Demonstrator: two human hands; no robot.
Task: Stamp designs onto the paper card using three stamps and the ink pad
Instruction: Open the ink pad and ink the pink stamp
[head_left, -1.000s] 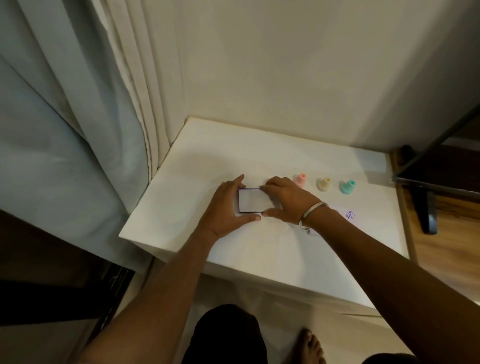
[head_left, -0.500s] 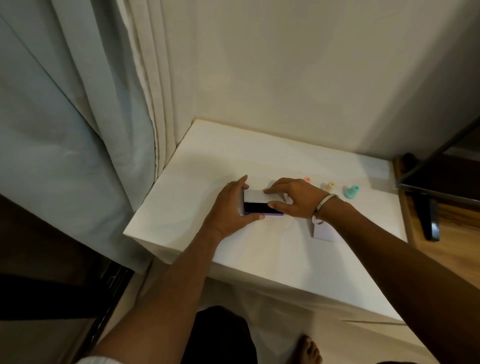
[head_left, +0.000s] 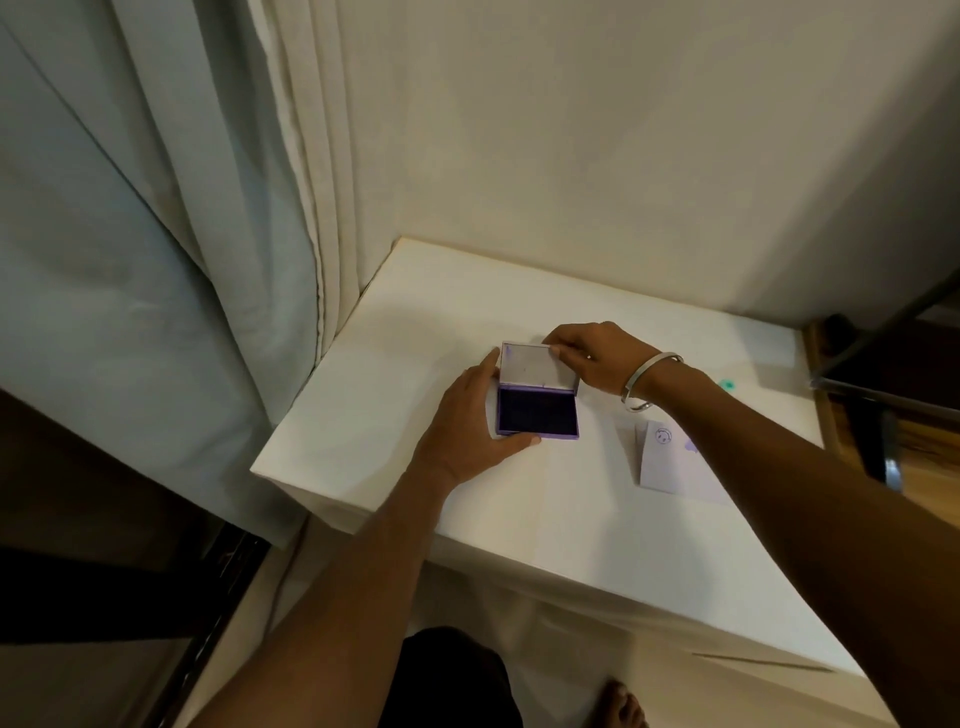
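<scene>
Ink pad (head_left: 537, 410): purple case, lid raised, dark pad exposed, approx. centre of desk (head_left: 363, 415). No legible brand or label on case or lid. Left hand (head_left: 467, 426) grips base at its left side, thumb at near edge. Right hand (head_left: 592, 353) pinches top edge of lid; bangle (head_left: 647, 382) on wrist. Card (head_left: 670, 462): white, lies flat right of pad, partly under right forearm, toward near-right edge; one round purple stamp mark visible, text too small to read. One teal stamp (head_left: 727, 384) just visible near far-right corner. Desk surface white, set in corner: cream wall behind, curtain (head_left: 182, 234) at left.
</scene>
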